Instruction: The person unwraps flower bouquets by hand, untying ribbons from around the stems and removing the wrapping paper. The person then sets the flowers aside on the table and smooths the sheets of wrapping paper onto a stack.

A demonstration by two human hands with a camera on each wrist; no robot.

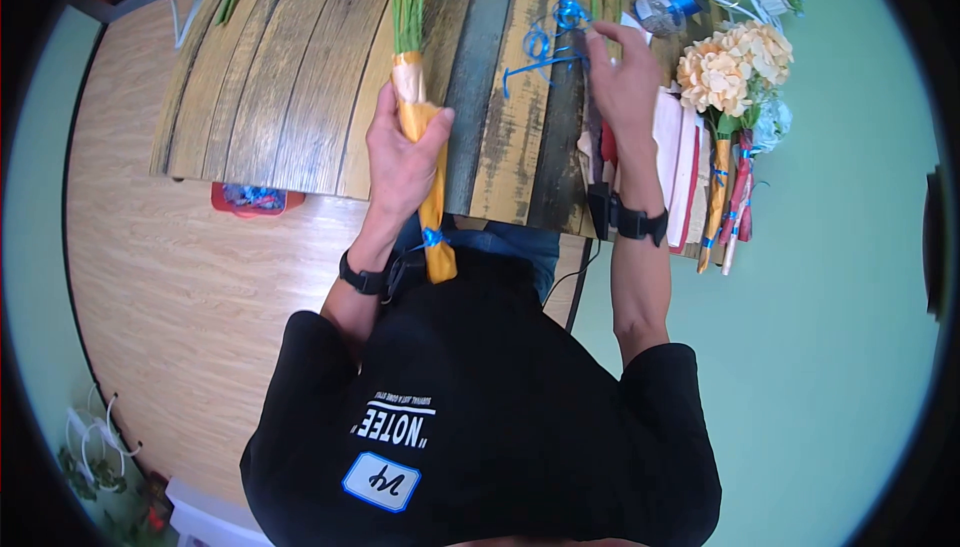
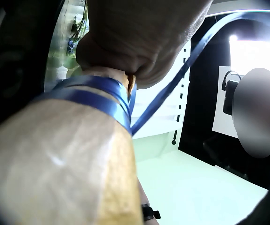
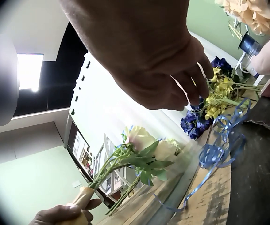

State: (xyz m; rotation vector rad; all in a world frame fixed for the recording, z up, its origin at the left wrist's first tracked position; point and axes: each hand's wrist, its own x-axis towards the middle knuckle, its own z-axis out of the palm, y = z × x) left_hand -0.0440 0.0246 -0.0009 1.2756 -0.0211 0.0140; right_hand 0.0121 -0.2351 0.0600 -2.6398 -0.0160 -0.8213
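Observation:
My left hand [image 1: 408, 152] grips a bouquet's stems [image 1: 408, 7] round their yellow-brown paper wrap [image 1: 432, 192]. Blue ribbon [image 1: 432, 237] is tied near the lower end of the wrap; in the left wrist view, bands of this ribbon [image 2: 95, 91] circle the paper and one tail hangs loose. Pale flowers [image 3: 146, 143] top the bouquet in the right wrist view. A tangle of curly blue ribbon [image 1: 540, 44] lies on the table, right beside the fingertips of my right hand [image 1: 628, 77]. Those fingers are loosely bent in the right wrist view, with the tangle [image 3: 217, 152] below them.
Peach hydrangeas [image 1: 715, 82] and several wrapped bunches lie along the wooden table's [image 1: 290, 77] right side, near a stack of paper [image 1: 675, 167]. Behind are a blue-and-silver roll [image 1: 665, 12] and yellow flowers [image 3: 219, 93]. A red bin [image 1: 230, 209] stands below the front edge.

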